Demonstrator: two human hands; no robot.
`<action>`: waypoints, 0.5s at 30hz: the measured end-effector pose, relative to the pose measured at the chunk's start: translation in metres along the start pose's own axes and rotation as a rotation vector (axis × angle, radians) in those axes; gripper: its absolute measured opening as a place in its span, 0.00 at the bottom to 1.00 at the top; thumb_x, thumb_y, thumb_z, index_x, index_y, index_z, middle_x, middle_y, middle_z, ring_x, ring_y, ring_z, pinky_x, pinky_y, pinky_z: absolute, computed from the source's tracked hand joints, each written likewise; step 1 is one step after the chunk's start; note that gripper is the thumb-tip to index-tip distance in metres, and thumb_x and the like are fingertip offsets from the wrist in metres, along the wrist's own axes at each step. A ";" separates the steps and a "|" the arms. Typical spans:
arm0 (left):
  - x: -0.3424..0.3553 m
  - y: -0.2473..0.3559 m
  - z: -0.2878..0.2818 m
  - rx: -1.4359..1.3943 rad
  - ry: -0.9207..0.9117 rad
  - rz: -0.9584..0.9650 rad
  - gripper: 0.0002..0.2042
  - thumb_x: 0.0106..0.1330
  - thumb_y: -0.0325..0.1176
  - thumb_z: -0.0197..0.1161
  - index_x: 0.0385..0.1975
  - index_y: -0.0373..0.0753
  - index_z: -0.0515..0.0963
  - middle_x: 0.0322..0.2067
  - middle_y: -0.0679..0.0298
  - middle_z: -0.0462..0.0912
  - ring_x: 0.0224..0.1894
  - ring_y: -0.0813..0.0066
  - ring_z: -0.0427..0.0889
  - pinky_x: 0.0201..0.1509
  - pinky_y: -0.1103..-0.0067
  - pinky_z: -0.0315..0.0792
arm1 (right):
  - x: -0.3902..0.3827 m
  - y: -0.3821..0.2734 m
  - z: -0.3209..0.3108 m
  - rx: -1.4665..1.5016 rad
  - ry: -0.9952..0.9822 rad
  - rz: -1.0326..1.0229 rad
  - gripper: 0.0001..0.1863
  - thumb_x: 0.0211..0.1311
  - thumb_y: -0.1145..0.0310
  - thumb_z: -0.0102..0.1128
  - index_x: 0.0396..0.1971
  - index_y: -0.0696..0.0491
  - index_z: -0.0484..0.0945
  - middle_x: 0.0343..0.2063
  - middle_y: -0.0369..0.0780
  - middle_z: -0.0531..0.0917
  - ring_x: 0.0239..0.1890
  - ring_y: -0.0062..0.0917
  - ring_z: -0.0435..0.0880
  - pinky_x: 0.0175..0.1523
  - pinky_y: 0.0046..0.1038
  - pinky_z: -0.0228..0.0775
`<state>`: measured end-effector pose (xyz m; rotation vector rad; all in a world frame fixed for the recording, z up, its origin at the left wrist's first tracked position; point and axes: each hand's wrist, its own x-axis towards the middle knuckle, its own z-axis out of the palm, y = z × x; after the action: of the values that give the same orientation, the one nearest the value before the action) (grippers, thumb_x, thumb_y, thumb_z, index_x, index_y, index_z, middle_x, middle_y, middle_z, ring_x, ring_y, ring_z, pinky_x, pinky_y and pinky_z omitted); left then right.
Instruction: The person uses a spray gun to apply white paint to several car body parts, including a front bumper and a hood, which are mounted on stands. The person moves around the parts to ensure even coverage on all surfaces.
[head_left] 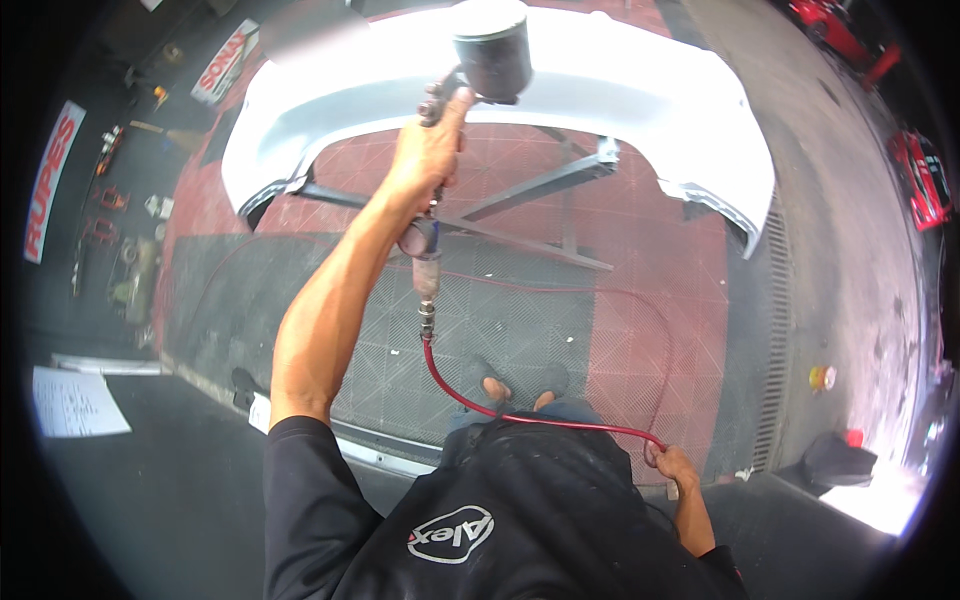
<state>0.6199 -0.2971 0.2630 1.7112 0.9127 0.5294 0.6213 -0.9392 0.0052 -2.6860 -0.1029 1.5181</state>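
My left hand (430, 150) reaches out, fingers wrapped round the grip of a spray gun with a dark cup (495, 65) on top. Below the grip hang a round gauge (415, 238) and a clear-bodied inline filter (427, 275). A red air hose (560, 424) runs from that fitting, across the front of my body, to my right hand (675, 465), which is closed on it low at the right. Beyond the gun lies a white car bumper (640, 85), resting on a metal stand (540, 190). The gun overlaps the bumper in view; their gap cannot be judged.
More hose (665, 330) loops over the grey and red tiled floor (650, 390). A drain grate (775, 330) runs along the right. A small can (822, 378) and a dark bag-like item (838, 460) sit beyond it. A paper sheet (80, 402) lies at the left.
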 end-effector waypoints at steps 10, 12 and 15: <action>-0.036 -0.008 -0.123 -0.269 0.253 -0.115 0.24 0.71 0.60 0.63 0.33 0.41 0.71 0.21 0.72 0.70 0.13 0.89 0.60 0.13 0.86 0.59 | 0.017 -0.018 -0.047 -0.161 -0.072 -0.104 0.40 0.70 0.35 0.51 0.41 0.64 0.86 0.37 0.61 0.86 0.48 0.53 0.86 0.55 0.46 0.73; -0.028 -0.016 -0.154 -0.266 0.283 -0.099 0.24 0.70 0.59 0.63 0.33 0.41 0.71 0.21 0.72 0.70 0.13 0.90 0.60 0.13 0.87 0.59 | 0.015 -0.033 -0.048 -0.164 -0.060 -0.119 0.37 0.70 0.38 0.52 0.40 0.63 0.86 0.35 0.59 0.86 0.47 0.51 0.86 0.54 0.45 0.73; -0.018 -0.021 -0.203 -0.283 0.351 -0.133 0.24 0.71 0.59 0.62 0.33 0.42 0.70 0.20 0.72 0.70 0.13 0.89 0.60 0.14 0.86 0.59 | 0.000 -0.072 -0.045 -0.195 -0.003 -0.108 0.31 0.70 0.43 0.55 0.39 0.61 0.87 0.32 0.54 0.87 0.42 0.47 0.88 0.52 0.42 0.74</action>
<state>0.4545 -0.1865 0.3116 1.3137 1.1318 0.8438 0.6578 -0.8680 0.0347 -2.7704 -0.4098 1.5549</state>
